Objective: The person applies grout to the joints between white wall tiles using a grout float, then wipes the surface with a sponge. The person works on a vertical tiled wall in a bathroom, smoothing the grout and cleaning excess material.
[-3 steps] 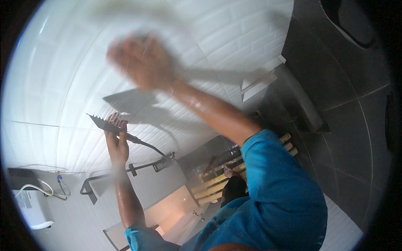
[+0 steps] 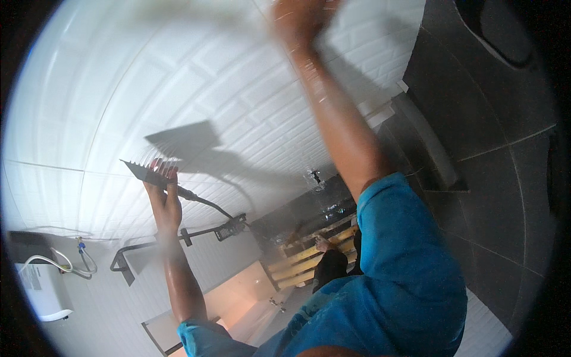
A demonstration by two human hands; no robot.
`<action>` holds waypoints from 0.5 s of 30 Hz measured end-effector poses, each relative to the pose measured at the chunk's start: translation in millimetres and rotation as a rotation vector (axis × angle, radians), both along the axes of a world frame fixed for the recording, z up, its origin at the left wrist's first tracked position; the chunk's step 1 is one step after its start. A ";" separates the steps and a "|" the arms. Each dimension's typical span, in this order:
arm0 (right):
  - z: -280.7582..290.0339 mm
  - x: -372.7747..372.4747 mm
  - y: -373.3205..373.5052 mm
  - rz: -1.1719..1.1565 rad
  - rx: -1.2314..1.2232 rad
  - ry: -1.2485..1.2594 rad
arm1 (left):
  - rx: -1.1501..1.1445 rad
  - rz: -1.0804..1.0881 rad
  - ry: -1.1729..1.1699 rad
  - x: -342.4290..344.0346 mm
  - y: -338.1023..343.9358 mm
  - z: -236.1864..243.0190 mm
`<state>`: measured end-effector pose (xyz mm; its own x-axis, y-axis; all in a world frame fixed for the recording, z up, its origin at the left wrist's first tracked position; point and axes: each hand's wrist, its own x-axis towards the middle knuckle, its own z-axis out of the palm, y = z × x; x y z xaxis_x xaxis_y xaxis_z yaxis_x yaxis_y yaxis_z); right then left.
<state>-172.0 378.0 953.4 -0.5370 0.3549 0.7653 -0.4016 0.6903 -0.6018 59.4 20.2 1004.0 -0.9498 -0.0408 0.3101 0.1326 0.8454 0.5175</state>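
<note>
My left hand (image 2: 165, 193) is closed on a flat, dark, square hand shower (image 2: 159, 180), fingers behind its head. Thin jets of water leave its face toward the white brick-patterned tile wall (image 2: 238, 101). From its handle a dark hose (image 2: 214, 208) runs off. At the top edge of the picture is my right hand (image 2: 302, 21), raised near the wall, smeared by motion and partly cut off. Whether it holds anything does not show. Drops of water lie along that forearm.
A towel-rail-like black bar with fittings (image 2: 148, 244) and a white water heater (image 2: 44, 291) with hoses are on the left wall. Below my feet is a yellowish slatted wooden platform (image 2: 309, 262). Dark tiles (image 2: 488, 196) cover the right side; a black fixture (image 2: 315, 177) sits low on the wall.
My right hand has swept up and to the right along the wall, to the top edge of the picture. My left hand and the hand shower stay almost in place.
</note>
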 end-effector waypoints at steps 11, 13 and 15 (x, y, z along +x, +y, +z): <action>39.5 64.8 -126.1 0.223 0.454 0.512 | 0.114 0.135 -0.041 1.8 20.0 -8.2; 81.3 40.5 -66.0 -0.040 0.472 0.499 | 0.186 0.088 -0.154 0.1 24.5 -5.7; 92.4 13.4 17.3 -0.109 0.132 0.389 | 0.133 0.070 -0.227 -1.3 22.9 -4.2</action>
<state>-158.5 395.3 1045.8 -0.1635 0.2787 0.9464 -0.5020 0.8023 -0.3230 58.1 43.0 999.9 -0.9878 -0.1353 0.0767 -0.0564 0.7713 0.6340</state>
